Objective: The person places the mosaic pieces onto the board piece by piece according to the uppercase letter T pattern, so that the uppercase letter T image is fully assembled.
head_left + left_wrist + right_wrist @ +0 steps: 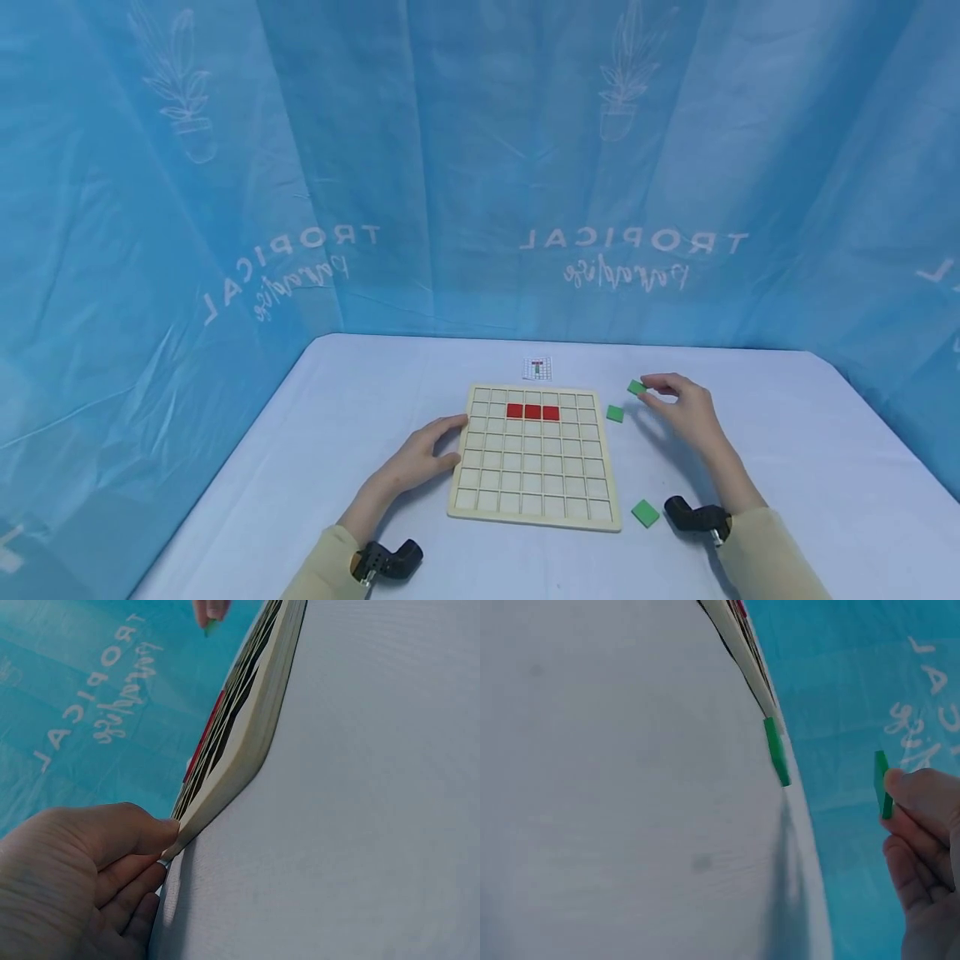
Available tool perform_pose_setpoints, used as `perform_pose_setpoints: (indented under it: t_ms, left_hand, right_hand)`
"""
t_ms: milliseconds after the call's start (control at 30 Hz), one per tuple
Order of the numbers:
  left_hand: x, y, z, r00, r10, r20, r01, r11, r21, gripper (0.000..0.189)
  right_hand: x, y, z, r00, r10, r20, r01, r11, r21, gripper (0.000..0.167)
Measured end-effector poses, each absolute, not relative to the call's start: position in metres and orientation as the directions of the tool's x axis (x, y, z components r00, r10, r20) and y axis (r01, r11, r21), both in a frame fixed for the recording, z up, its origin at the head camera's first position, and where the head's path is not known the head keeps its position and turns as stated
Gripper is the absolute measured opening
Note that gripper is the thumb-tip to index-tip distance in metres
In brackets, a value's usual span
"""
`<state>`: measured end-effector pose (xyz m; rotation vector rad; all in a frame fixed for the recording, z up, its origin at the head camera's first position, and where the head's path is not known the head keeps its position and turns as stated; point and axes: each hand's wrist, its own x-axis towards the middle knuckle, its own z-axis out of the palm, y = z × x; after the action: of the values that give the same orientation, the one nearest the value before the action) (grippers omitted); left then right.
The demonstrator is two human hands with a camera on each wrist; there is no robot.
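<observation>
The cream grid board (532, 521) lies flat on the table, with three red square tiles (532, 412) side by side in an upper row. My left hand (422, 458) rests against the board's left edge, thumb and fingers spread apart; the left wrist view shows the thumb (154, 834) at the edge. Right of the board, my right hand (686, 410) pinches a green square tile (881, 784) between thumb and fingers, raised above the table. Below it, near the board's upper right side, lies another green tile (615, 413). A further green tile (645, 513) sits by the lower right corner.
Behind the board lies a small printed card (537, 368) with a red and green T-shaped pattern on a grid. White cloth covers the table (300, 467). Blue curtains (480, 167) with mirrored lettering hang behind and at the sides. Each wrist wears a black camera (390, 560).
</observation>
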<state>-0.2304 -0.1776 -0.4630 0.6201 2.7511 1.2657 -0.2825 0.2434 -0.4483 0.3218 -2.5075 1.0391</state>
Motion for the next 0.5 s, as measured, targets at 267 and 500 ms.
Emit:
perform_pose_setpoints:
  t_ms: [267, 500]
  left_hand:
    - [-0.23, -0.178, -0.464, -0.918, 0.38, 0.113, 0.334, 0.589, 0.736, 0.058]
    - [-0.23, -0.177, -0.462, -0.92, 0.376, 0.111, 0.329, 0.589, 0.738, 0.058]
  right_hand:
    - [-0.287, 0.227, -0.424, -0.86, -0.082, 0.503, -0.432, 0.644, -0.632, 0.033]
    - [-0.287, 0.197, -0.425, -0.882, -0.133, 0.453, -0.433, 0.61, -0.664, 0.031]
